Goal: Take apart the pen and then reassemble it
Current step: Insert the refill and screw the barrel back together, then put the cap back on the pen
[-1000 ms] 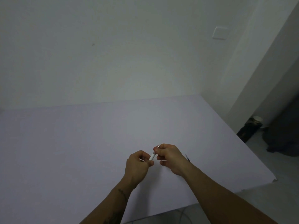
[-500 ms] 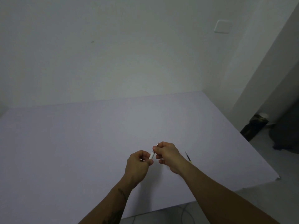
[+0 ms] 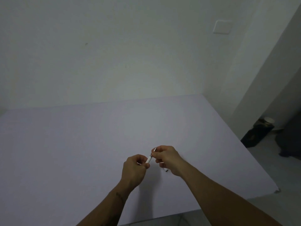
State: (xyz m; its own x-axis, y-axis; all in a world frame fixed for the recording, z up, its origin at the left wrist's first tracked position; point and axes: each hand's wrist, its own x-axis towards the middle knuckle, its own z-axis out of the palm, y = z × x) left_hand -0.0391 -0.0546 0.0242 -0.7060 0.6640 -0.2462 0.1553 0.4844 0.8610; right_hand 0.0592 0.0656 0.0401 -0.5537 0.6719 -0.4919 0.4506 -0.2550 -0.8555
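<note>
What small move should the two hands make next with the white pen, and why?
Probably twist the metal tip end against the barrel. The left hand pinches the white pen low, the right hand pinches its tip end, and a small loose part lies on the table.

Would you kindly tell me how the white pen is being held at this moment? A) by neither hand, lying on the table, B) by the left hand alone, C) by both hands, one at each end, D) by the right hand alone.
C: the left hand pinches the lower end of the white pen and the right hand grips its upper, metal-tipped end, above the table.
</note>
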